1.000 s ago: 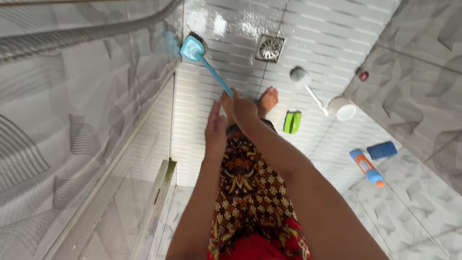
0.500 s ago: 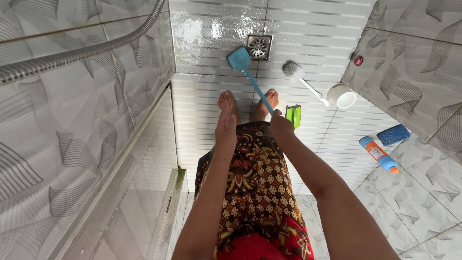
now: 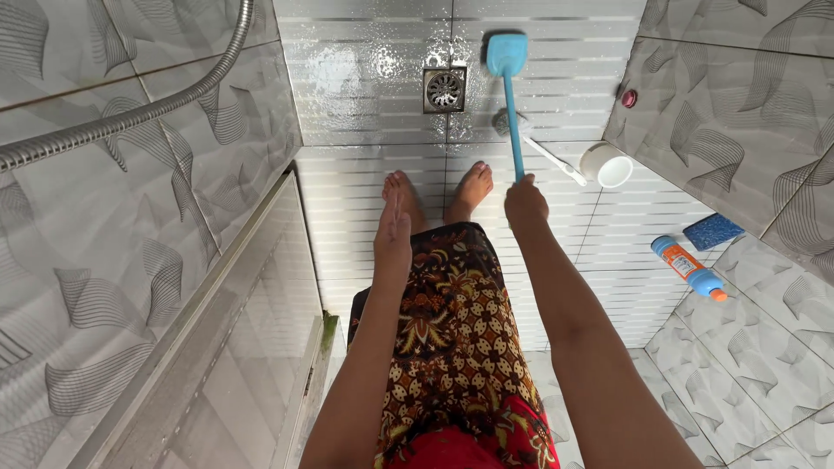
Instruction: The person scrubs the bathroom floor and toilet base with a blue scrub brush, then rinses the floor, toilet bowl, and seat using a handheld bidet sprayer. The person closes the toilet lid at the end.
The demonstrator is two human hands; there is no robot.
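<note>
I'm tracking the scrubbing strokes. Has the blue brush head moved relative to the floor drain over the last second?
Yes. The brush head now lies right of the drain; a second ago it was far to its left, by the wall. The right hand grips its handle.

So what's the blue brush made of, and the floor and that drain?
The blue brush in the right hand looks like smooth moulded plastic, evenly coloured. The floor seems glazed ceramic tile: grout lines, wet shine. The drain looks like metal, grey and glinting.

Blue long-handled scrub brush (image 3: 507, 78), head on wet floor tiles beside the drain.
</note>
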